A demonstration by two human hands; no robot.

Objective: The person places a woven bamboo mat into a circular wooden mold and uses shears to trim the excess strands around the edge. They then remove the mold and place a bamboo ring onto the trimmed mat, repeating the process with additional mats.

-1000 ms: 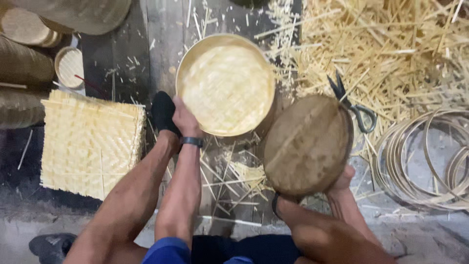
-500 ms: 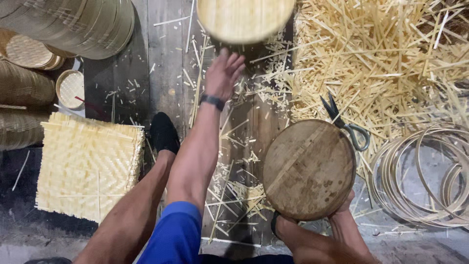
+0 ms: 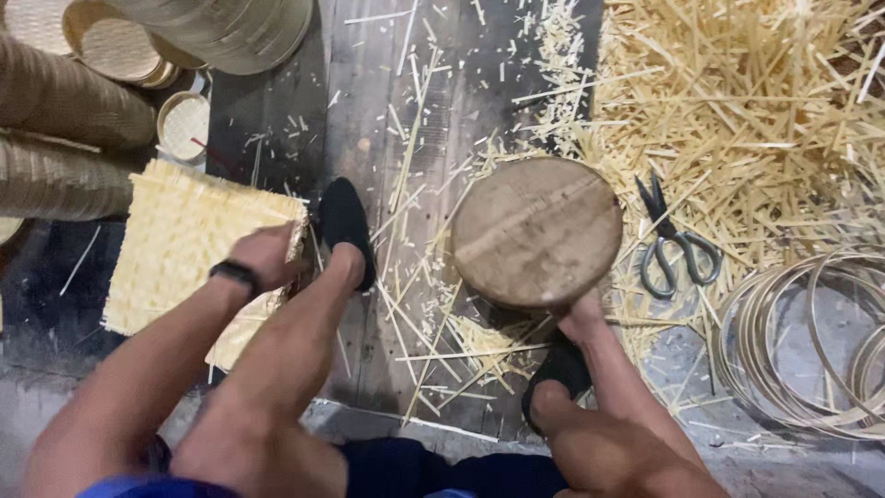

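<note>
Down on the floor, the left hand (image 3: 263, 258) grips the woven mat's (image 3: 175, 249) near edge, mat stretching leftward; the right hand (image 3: 583, 318) grasps the round wooden block (image 3: 536, 231) from below.
</note>
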